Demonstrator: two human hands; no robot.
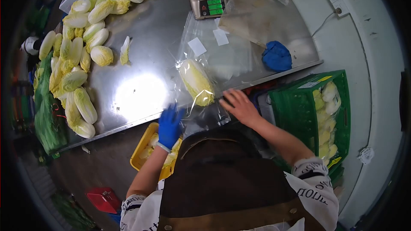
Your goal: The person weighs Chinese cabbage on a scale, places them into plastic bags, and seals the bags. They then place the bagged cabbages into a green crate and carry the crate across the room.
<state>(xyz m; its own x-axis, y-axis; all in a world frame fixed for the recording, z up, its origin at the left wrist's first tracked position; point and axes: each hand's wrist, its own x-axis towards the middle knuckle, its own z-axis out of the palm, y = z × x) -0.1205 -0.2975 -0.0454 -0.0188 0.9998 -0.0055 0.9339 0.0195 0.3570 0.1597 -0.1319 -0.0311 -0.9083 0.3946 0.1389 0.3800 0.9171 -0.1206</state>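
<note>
A napa cabbage [195, 81] lies inside a clear plastic bag [176, 86] near the table's front edge, the bag's loose end hanging toward my apron. My left hand [170, 126], in a blue glove, is at the lower left of the bag, fingers stretched out and slightly blurred. On the other side, my bare right hand [240, 108] has its fingers spread close to the bag's right edge. Neither hand is closed around the cabbage. A white paper slip [197, 47] lies just above the bag, and another slip [221, 37] sits on flat clear plastic bags.
Many loose napa cabbages [77, 60] are heaped along the left of the steel table [141, 51]. A digital scale [210, 6] stands at the back, with a crumpled blue thing [276, 55] at right. Below are a yellow basket [138, 156] and a green crate [295, 111].
</note>
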